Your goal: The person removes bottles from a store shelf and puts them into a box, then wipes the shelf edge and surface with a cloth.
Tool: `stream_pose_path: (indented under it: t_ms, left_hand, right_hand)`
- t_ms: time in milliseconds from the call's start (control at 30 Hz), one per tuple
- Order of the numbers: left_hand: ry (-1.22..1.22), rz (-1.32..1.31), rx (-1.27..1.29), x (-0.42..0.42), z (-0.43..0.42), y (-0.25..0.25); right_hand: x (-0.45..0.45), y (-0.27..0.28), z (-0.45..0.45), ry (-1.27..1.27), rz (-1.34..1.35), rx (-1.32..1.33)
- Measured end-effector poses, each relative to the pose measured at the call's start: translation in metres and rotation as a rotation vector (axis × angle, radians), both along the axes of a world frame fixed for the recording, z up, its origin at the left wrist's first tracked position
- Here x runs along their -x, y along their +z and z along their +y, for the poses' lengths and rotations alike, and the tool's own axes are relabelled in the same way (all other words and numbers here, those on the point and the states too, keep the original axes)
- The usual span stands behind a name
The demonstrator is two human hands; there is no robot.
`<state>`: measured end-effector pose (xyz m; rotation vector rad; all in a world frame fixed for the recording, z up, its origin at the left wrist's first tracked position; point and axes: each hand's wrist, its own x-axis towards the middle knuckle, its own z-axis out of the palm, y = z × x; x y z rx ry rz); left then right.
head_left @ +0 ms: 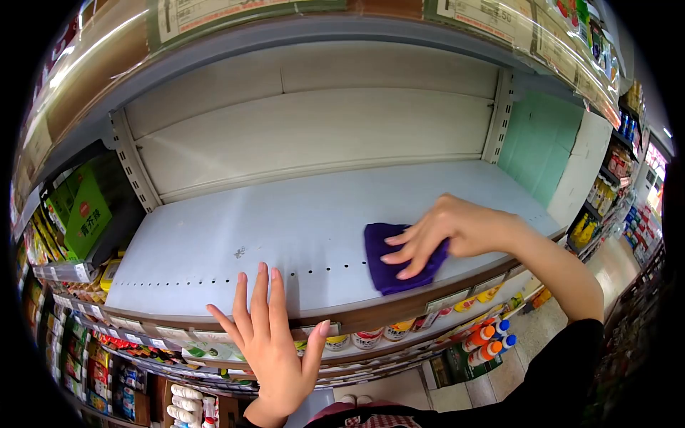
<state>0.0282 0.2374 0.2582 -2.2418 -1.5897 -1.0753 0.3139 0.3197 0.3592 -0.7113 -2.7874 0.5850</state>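
Observation:
My right hand [446,232] presses a folded purple cloth [389,267] onto the pale metal shelf [307,221], with its fingers bent over the cloth. Part of the cloth is covered by the fingers. At the shelf's front edge is my left hand [271,335], its fingers spread and nothing held. Its fingertips reach over the shelf surface, left of the cloth. A row of small holes runs along the front of the shelf, and a grey smudge [240,252] marks its left part.
An upper shelf edge with price labels [207,16] curves overhead. A green box [87,207] stands left, a pale green panel [540,143] right. Below are jars [367,338] and bottles with orange caps [479,337]. White bottles [185,404] sit low at left.

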Motion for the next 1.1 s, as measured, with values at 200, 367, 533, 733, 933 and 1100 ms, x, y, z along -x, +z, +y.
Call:
stream_pose_path:
  t_ms: [200,367,533,733,933,1100]
  left_hand:
    - [-0.069,0.068,-0.008,-0.003,-0.001,0.003]
    - [-0.252,0.130,0.015,-0.021,0.002,0.012]
    - [-0.287,0.110,-0.008,-0.032,0.002,0.015]
    - [-0.198,0.157,-0.007,-0.058,0.002,0.014]
    - [-0.008,0.209,0.001,-0.074,0.001,0.011]
    - [0.175,0.150,0.020,-0.097,-0.004,0.011]
  right_hand:
    - [-0.010,0.005,-0.010,-0.130,0.045,0.058]
    - [0.023,-0.012,0.000,-0.057,0.155,-0.036]
    - [0.040,-0.014,0.005,0.024,0.158,-0.055]
    - [0.028,-0.014,0.014,0.121,0.112,-0.023]
    - [-0.025,-0.007,0.015,0.217,0.085,0.039]
    - [-0.097,0.000,0.008,0.169,0.017,0.115]
